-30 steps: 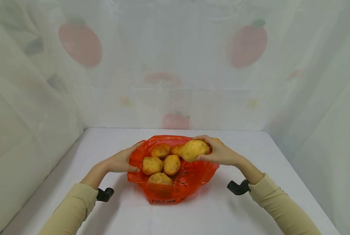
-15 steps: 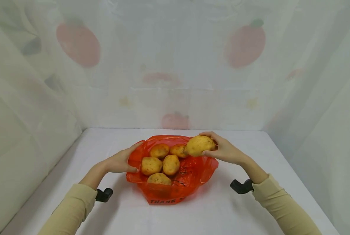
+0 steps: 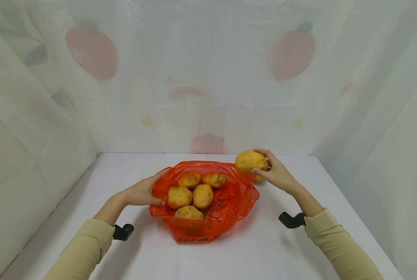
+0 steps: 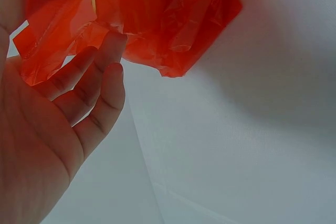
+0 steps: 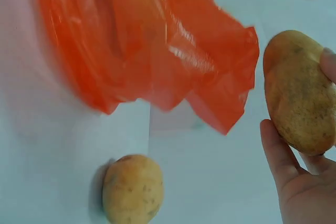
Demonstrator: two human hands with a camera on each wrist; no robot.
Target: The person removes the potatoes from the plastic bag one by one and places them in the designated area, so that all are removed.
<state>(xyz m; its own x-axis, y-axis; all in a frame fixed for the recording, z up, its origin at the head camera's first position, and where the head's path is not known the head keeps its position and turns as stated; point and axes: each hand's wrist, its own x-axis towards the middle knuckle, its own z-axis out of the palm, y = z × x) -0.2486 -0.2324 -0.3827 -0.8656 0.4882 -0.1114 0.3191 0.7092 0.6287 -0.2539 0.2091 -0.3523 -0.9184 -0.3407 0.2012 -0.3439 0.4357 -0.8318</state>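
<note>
An orange-red plastic bag (image 3: 229,200) lies open on the table, with several potatoes (image 3: 203,196) inside. My left hand (image 3: 143,191) holds the bag's left rim, thumb toward the front and fingers toward the back. In the left wrist view, bent fingers of the left hand (image 4: 79,93) lie against the thin plastic. My right hand (image 3: 276,171) grips a large yellow potato (image 3: 251,161) between thumb and fingers, raised beyond the bag's back right rim. In the right wrist view this potato (image 5: 299,90) is beside a corner of the bag (image 5: 220,72).
Another potato (image 5: 134,190) lies on the table right of the bag, mostly covered by the held one in the head view. The white table (image 3: 208,260) is enclosed by pale curtains (image 3: 208,128) at the back and both sides.
My right hand has carried the potato right and toward the back, from over the bag to past its rim. The back right potato in the bag is now uncovered. My left hand stays at the rim.
</note>
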